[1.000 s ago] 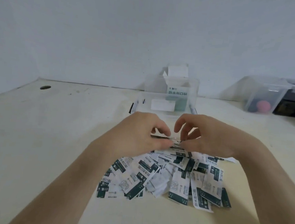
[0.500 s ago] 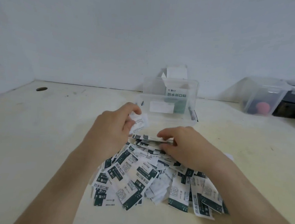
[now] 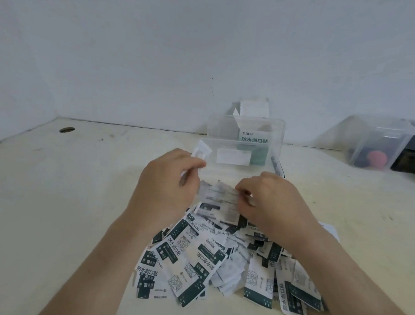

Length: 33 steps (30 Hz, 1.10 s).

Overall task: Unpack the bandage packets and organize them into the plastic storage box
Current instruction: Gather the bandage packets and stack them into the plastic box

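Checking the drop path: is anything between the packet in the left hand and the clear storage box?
Nothing visible. The left hand holds the packet right at the near left corner of the storage box, whose top is open. The right hand is lower down, pinching packets atop the pile.

Plain workroom: cream desk (image 3: 49, 194), cable hole (image 3: 67, 130), white wall (image 3: 160, 54), clear bin (image 3: 376, 143)
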Each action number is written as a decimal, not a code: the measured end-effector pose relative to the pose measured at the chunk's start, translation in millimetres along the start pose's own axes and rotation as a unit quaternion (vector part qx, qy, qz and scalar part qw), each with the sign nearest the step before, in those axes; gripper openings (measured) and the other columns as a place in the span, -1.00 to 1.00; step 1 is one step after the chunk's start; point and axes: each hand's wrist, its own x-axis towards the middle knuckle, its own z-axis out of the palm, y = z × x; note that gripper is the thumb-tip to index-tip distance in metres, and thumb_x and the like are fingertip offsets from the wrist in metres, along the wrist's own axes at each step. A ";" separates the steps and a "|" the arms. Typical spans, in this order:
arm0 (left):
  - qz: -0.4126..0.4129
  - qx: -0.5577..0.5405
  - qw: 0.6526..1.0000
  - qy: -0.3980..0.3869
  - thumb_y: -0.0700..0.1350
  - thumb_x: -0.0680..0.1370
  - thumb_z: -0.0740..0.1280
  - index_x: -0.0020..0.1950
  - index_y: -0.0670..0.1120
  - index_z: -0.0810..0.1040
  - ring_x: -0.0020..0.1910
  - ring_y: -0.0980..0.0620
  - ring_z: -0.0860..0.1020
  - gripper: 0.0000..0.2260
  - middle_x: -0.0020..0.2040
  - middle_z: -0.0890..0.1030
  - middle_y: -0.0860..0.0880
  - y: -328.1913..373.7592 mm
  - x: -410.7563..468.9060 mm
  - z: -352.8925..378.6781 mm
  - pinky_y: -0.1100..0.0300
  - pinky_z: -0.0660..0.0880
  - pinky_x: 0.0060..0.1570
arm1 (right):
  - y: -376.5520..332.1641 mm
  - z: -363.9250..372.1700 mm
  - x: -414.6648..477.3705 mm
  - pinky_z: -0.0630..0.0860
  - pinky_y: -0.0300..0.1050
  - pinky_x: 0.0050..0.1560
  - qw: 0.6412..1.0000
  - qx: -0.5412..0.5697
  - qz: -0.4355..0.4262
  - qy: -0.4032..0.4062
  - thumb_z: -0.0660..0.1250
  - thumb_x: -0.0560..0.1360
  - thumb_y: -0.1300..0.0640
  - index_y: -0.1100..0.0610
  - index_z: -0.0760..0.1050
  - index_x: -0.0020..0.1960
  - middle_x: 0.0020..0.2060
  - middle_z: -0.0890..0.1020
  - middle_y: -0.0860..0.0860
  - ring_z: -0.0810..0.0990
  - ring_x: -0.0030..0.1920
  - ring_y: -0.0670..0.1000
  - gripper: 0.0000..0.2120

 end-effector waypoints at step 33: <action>-0.171 -0.300 0.936 -0.062 -0.23 0.43 0.51 0.10 0.21 0.54 -0.14 0.14 0.68 -0.60 -0.07 0.70 0.10 22.5 -5.6 12.2 0.08 0.65 -0.12 | -11.8 -11.3 -8.3 0.61 0.09 0.06 0.719 0.664 0.184 -0.094 0.23 0.61 0.11 0.23 0.64 0.07 -0.02 0.72 0.13 0.69 0.01 0.13 -0.74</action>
